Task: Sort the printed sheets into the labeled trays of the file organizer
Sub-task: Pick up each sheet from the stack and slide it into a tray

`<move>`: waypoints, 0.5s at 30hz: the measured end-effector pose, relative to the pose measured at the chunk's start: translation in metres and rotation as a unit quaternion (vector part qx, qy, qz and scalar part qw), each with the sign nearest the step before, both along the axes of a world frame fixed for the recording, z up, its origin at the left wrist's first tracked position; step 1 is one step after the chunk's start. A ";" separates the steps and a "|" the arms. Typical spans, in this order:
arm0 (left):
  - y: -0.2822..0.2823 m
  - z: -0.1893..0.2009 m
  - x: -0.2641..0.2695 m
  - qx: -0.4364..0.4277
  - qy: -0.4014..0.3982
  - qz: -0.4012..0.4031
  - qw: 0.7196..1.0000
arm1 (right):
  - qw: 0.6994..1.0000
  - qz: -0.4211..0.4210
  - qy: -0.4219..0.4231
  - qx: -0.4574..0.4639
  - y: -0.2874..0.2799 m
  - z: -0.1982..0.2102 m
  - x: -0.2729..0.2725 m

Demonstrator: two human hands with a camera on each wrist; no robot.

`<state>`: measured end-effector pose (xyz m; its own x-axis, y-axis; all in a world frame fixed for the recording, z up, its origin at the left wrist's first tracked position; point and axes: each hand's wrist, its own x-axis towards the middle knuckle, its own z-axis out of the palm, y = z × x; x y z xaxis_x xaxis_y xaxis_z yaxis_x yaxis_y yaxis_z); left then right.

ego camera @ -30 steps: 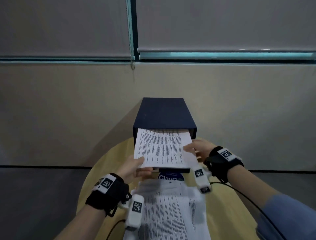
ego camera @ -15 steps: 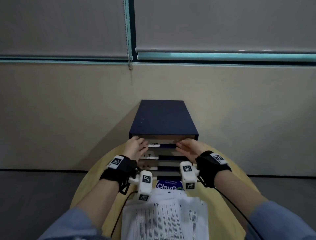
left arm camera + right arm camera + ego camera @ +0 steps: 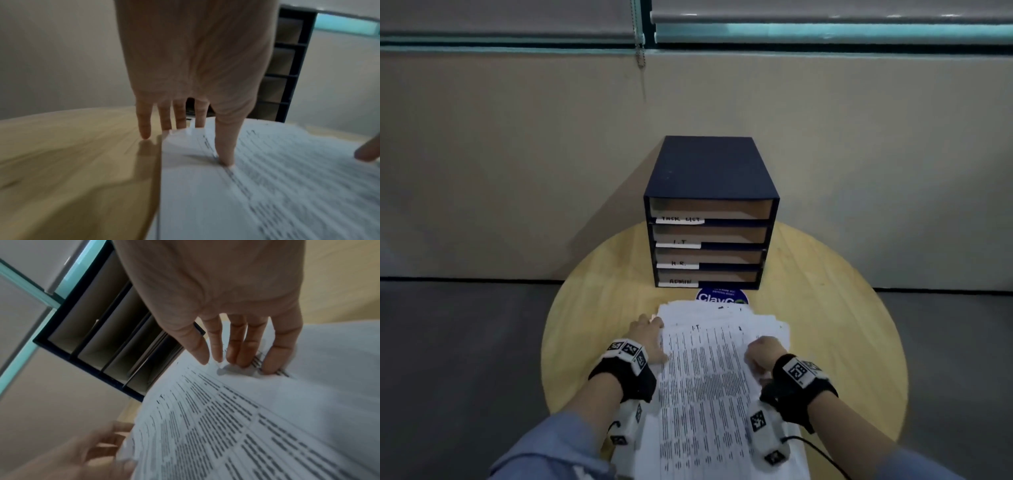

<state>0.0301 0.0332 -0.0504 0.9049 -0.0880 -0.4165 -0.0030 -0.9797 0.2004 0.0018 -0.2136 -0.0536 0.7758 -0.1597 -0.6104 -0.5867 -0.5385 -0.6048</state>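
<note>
Round bench (image 3: 825, 308), pale yellow wood grain, taken as landmark. Blue round sticker (image 3: 722, 296) on the bench top toward its far side, white lettering partly covered (reads "ClayG", rest hidden). Beige wall panel (image 3: 517, 154) rises directly behind the bench. Grey roller blinds (image 3: 825, 10) above that panel, teal window frame (image 3: 825, 36) beneath them; a bead chain (image 3: 642, 54) hangs between the two blinds. Dark grey floor (image 3: 448, 359) around the bench.

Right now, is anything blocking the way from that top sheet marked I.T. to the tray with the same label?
Nothing visible does. The top sheet lies on the paper stack under both hands, and the I.T. tray, second from the top of the file organizer, has an open front. Only a blue sticker lies flat on the table between them.
</note>
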 end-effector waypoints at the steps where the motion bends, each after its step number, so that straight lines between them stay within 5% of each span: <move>1: 0.000 -0.003 -0.003 0.004 -0.015 0.002 1.000 | 1.000 -0.007 -0.002 -0.009 0.002 -0.001 -0.006; 6: -0.006 0.005 -0.008 -0.098 -0.130 0.053 0.985 | 1.000 -0.005 -0.006 -0.015 0.003 0.013 -0.019; 10: -0.006 0.035 -0.005 -0.332 -0.116 0.114 0.929 | 0.997 -0.039 -0.008 0.062 -0.006 0.027 -0.022; 15: 0.000 0.070 0.002 -0.426 -0.083 0.101 0.895 | 0.989 -0.064 -0.057 0.123 -0.021 0.037 -0.024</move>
<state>0.0321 0.0336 0.0192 0.9815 -0.1364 -0.1346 0.0584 -0.4560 0.8881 -0.0226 -0.2343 -0.0167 0.8247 -0.1186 -0.5530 -0.5612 -0.2932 -0.7740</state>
